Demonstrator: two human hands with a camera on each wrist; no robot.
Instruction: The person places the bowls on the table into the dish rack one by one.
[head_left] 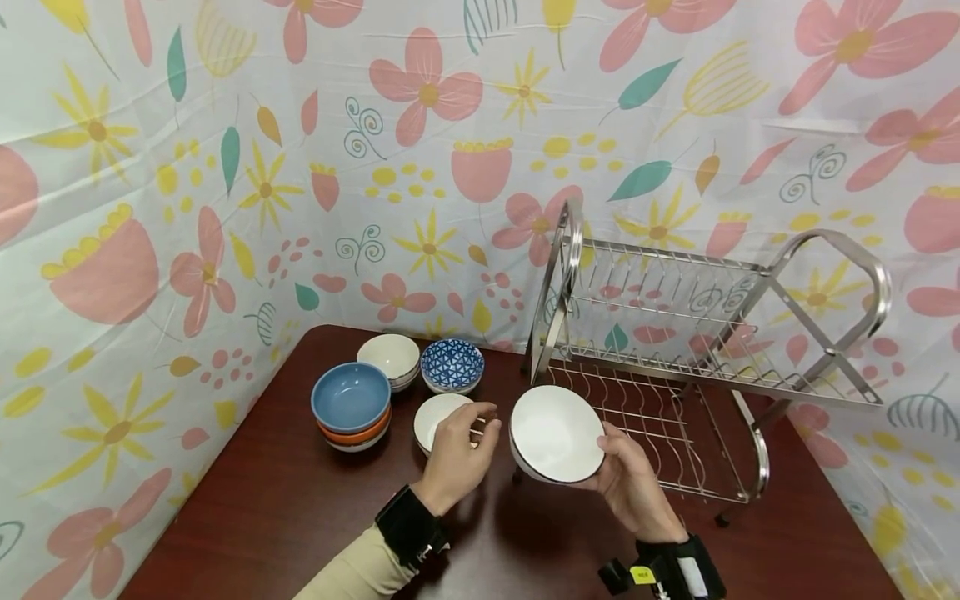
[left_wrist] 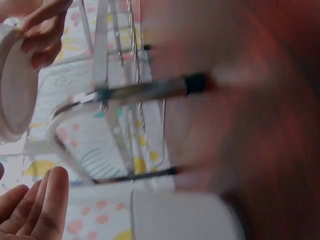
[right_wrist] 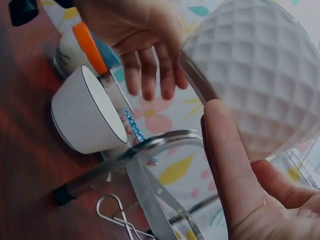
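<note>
My right hand [head_left: 633, 483] grips a white bowl [head_left: 557, 433] by its right side, thumb at the dark rim and fingers underneath. The bowl is held above the table, its inside facing up toward me. In the right wrist view the bowl [right_wrist: 260, 75] shows a quilted diamond texture outside. To its left, my left hand [head_left: 459, 454] hangs in the air with relaxed fingers, apart from the held bowl and holding nothing. Behind the left hand, partly hidden by it, another white bowl [head_left: 435, 414] stands on the table; the right wrist view shows this bowl [right_wrist: 90, 112] with a dark rim.
A two-tier metal dish rack [head_left: 675, 367] stands at the right. At the back left are stacked white bowls [head_left: 388, 354], a blue patterned bowl [head_left: 452, 365], and a stack topped by a blue bowl [head_left: 351, 398] over an orange bowl [head_left: 356, 433]. The dark table [head_left: 247, 517] meets a floral curtain.
</note>
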